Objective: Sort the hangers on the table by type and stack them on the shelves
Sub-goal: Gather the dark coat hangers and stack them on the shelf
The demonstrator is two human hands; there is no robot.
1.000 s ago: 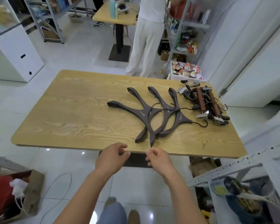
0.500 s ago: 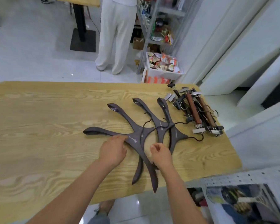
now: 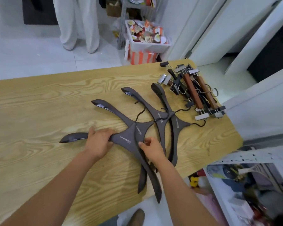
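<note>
voice one: where are the dark hangers (image 3: 160,118)?

voice two: four of them lie fanned and overlapping on the wooden table (image 3: 31,103), toward its right half. two lower tips stick out over the near edge.

voice one: and the left hand (image 3: 99,141)?

voice two: its fingers are wrapped round the left arm of the nearest hanger (image 3: 126,139), just beside the printed middle.

voice one: the right hand (image 3: 151,148)?

voice two: it sits over the crossing lower arms of the hangers, fingers curled and thumb close to forefinger. i cannot tell whether it pinches anything.

voice one: the other kind?

voice two: clip hangers (image 3: 193,93), brown and black bars with metal clips, lie piled at the far right corner of the table, just beside the dark ones but apart from both hands.

voice one: the shelf?

voice two: a pale perforated shelf (image 3: 260,156) edge shows at lower right, with blurred things beneath it.

voice one: beyond the table?

voice two: a white bin (image 3: 147,44) of packets stands on the floor, and a person (image 3: 78,22) in pale trousers stands to its left.
</note>
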